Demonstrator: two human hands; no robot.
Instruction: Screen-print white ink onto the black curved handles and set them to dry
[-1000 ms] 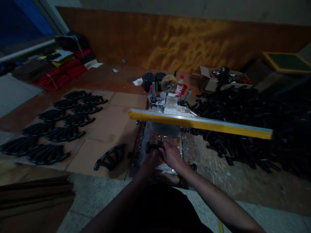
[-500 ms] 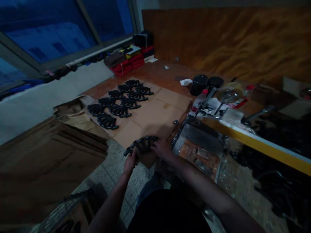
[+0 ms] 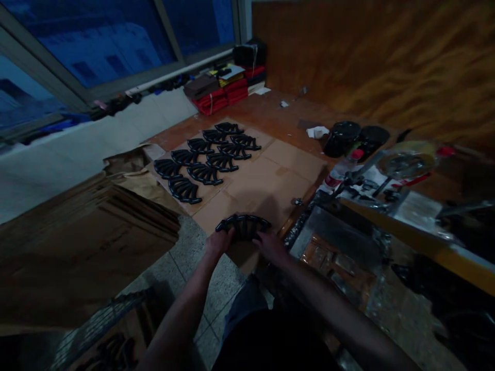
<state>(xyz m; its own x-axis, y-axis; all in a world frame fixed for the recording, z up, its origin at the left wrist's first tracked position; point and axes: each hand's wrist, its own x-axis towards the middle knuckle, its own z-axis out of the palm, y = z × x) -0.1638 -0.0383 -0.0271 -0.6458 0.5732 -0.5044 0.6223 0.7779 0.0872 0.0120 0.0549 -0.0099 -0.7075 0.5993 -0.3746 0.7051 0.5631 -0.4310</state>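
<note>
Head view: what is being handled at the wooden desk (image 3: 270,111)?

A fan of black curved pieces (image 3: 243,225) is being touched at both ends by two bare hands, on the near part of a cardboard sheet (image 3: 270,175).

How is each grip being placed?

At one end, fingers of the left hand (image 3: 218,242) are being laid against the fan; at the other, its edge is being met by fingertips of the right hand (image 3: 270,247). Whether either grip is being closed around a piece cannot be told in the dim light.

And what is being shown around them?

Ten similar black fans (image 3: 204,173) are being displayed in slanting rows farther up the cardboard. Beyond the right hand, a metal plate (image 3: 334,226) is being flanked by a red-capped bottle (image 3: 340,172).
</note>
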